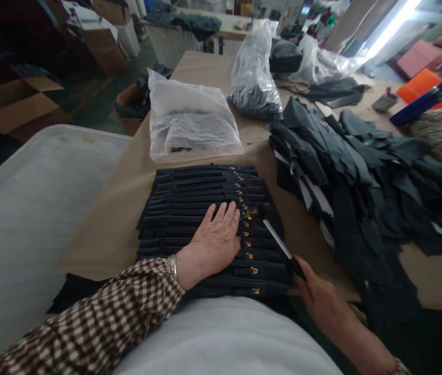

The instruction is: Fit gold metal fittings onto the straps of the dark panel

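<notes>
**Head view: dark strips pressed flat while a small hammer is held over them**

Head camera footage shows a row of dark fabric strips (201,219) laid overlapping on the brown-papered bench (107,229), each strip bearing a small gold-coloured fitting (253,271) near its right end, so that the fittings form a column. The left hand (215,242) is laid flat on the strips, fingers spread and extended, palm down; nothing is gripped by it. A checked sleeve (99,323) and a metal bracelet at the wrist are seen on that arm. The right hand (322,302) is closed around the dark end of a slim hammer (275,237), whose pale shaft runs up and to the left; its dark head is held just beside the left fingertips, over the column of fittings. Whether the head touches a fitting cannot be told, as it is blurred.

Behind the strips, a clear plastic bag (189,120) with dark contents is lying on the bench, and a second, taller bag (254,78) is standing further back. To the right, a large heap of dark cut fabric pieces (361,172) is spread across the bench. To the left of the bench, a pale plastic bin (29,219) is seen, and cardboard boxes (13,104) are on the floor beyond.
</notes>
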The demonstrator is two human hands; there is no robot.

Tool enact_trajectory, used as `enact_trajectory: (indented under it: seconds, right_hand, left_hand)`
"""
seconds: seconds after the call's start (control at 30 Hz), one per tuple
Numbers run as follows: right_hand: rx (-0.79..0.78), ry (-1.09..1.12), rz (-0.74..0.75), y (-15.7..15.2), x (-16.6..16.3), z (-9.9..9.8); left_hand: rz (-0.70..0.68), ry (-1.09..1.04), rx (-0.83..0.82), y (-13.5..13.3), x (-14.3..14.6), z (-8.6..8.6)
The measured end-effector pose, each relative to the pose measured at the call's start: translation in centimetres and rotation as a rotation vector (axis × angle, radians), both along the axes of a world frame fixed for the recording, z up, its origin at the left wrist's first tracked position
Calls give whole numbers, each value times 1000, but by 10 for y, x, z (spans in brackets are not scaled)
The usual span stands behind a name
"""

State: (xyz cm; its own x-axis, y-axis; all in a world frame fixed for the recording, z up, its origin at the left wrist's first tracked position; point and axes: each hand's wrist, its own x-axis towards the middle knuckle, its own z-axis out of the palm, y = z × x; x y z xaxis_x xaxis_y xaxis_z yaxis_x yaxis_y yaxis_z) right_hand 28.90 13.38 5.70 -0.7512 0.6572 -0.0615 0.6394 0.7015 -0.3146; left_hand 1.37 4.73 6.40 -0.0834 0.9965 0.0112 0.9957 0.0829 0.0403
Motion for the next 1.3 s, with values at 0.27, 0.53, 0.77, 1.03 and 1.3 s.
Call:
enact_trajectory:
  seconds: [0.27,0.53,0.77,1.03,1.3]
  right_hand:
    - [38,229,38,-11,11,10]
    - [18,100,5,-18,29,7]
    - [63,64,98,-28,29,7]
    - [-131,218,-102,-25,7,21]
    - [-242,267,-174,-22,-3,22]
  left_hand:
    - [4,-8,-6,-1,-1,3]
    - [2,4,-3,-1,-1,0]
    - [0,0,13,-2,-1,0]
    - [16,13,35,2,-4,-4]
    - [68,11,16,37,-36,-7]
